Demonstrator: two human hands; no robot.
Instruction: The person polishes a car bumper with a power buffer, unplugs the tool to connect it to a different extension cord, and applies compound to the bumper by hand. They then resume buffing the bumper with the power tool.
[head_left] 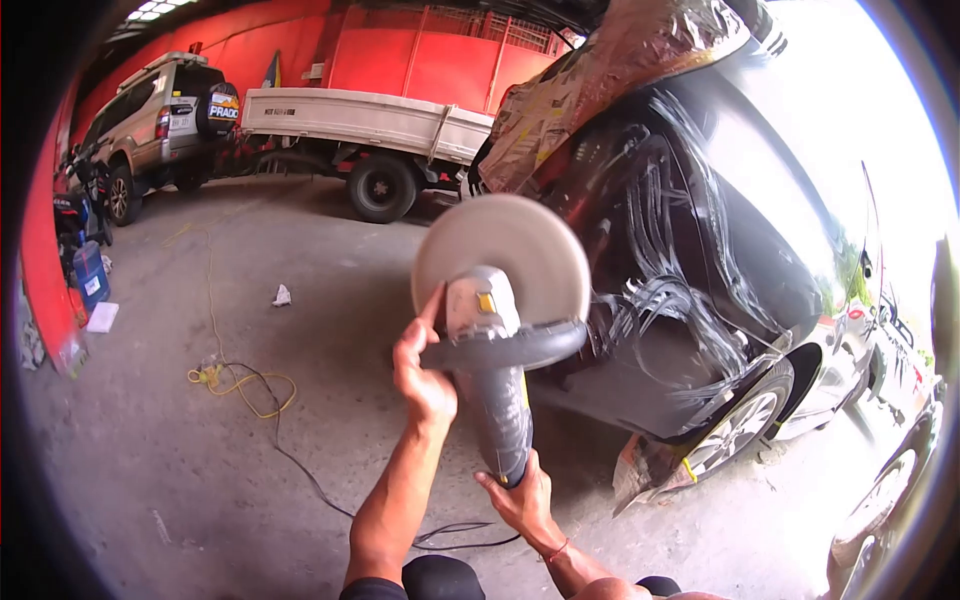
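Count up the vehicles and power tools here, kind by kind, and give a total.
Prado SUV: 1
Flatbed truck: 1
Dark car with white smears: 1
Polisher, gripped by left hand and right hand: 1
Total: 4
Not counted: the wheel at the lower right edge, too cut off to tell whose it is.

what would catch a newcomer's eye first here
The polisher held up mid-frame, left hand on its loop handle, right hand at its tail. Just right of it, the dark car streaked with white smears, brown paper covering its top.
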